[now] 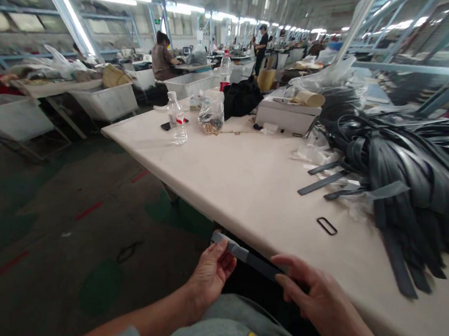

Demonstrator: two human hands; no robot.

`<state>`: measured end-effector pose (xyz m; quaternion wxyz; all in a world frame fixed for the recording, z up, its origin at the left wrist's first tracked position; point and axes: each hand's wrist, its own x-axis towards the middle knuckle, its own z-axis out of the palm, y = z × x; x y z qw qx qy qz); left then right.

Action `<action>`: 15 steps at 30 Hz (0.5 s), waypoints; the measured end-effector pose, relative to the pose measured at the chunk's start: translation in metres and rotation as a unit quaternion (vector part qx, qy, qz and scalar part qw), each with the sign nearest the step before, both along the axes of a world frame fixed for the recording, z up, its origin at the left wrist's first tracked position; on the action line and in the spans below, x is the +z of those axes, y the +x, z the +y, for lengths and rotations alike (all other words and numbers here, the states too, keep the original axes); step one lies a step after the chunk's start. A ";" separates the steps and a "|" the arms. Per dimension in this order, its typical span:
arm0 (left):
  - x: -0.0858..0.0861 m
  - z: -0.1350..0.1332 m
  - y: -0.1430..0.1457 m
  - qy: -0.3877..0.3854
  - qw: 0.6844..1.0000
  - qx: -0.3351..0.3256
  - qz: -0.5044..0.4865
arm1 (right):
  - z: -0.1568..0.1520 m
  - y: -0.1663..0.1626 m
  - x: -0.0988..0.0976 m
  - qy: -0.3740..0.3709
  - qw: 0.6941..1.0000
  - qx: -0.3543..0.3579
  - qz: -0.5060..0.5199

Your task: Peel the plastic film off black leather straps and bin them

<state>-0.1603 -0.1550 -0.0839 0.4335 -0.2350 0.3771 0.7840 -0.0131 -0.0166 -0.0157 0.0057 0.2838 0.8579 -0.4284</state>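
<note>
A grey strap [246, 256] is stretched between both hands just below the near edge of the pale table [225, 173]. My left hand [211, 273] pinches the strap's left end with thumb and fingers. My right hand [322, 299] grips the right end, fingers curled round it. A big heap of similar dark grey straps [413, 169] lies on the table to the right. A small black rectangular ring [327, 226] rests flat on the table above my right hand.
A water bottle [176, 119], a phone, a clear bag of small parts [211, 113], a black bag [241, 98] and a white box [287, 114] stand at the table's far end. People work at benches and white bins beyond. Dark floor lies left.
</note>
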 end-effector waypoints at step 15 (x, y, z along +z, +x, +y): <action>-0.013 0.011 -0.020 -0.031 0.999 -0.026 -0.005 | 0.005 0.044 0.036 0.050 0.986 0.113 0.108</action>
